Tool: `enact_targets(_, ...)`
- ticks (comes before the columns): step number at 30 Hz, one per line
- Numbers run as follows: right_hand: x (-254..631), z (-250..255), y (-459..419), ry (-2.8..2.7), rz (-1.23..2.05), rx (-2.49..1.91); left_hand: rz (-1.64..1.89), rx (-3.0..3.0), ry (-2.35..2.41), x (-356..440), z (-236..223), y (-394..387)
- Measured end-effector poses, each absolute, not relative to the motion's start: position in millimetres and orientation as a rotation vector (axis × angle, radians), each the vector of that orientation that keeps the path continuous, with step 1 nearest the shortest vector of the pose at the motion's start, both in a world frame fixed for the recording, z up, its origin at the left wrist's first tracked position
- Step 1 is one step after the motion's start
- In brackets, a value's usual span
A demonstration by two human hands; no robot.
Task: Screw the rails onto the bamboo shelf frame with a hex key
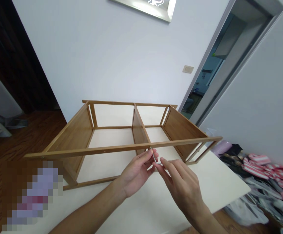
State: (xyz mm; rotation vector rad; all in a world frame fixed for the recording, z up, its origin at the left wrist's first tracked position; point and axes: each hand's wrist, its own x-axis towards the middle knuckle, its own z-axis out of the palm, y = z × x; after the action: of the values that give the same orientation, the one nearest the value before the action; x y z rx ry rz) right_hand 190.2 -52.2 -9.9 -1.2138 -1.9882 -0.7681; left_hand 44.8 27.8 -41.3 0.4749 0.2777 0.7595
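A wooden shelf frame (117,148) lies on a white tabletop (136,211), with a divider panel (139,125) across its middle. Against the near rail, where the divider meets it, stands the tip of a thin, bent silver hex key (154,159). My left hand (138,172) pinches the upper part of that key between thumb and fingers, just under the rail. The thumb and fingers of my right hand (180,177) are closed on its other, bent end. Whatever fastener the tip meets is too small to make out.
Striped clothes (263,165) and plastic bags (246,209) lie in a pile to the right of the table. Behind the frame rises a pale wall (122,58) with a light switch (187,69). A doorway (204,74) is at the right. Wooden floor (34,133) shows at left.
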Motion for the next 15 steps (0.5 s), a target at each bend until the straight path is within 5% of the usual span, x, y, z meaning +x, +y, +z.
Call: enact_targets(15,166.3,-25.9,-40.9,-1.765,-0.494,-1.323,0.681,0.387,0.321,43.2,-37.5,31.1)
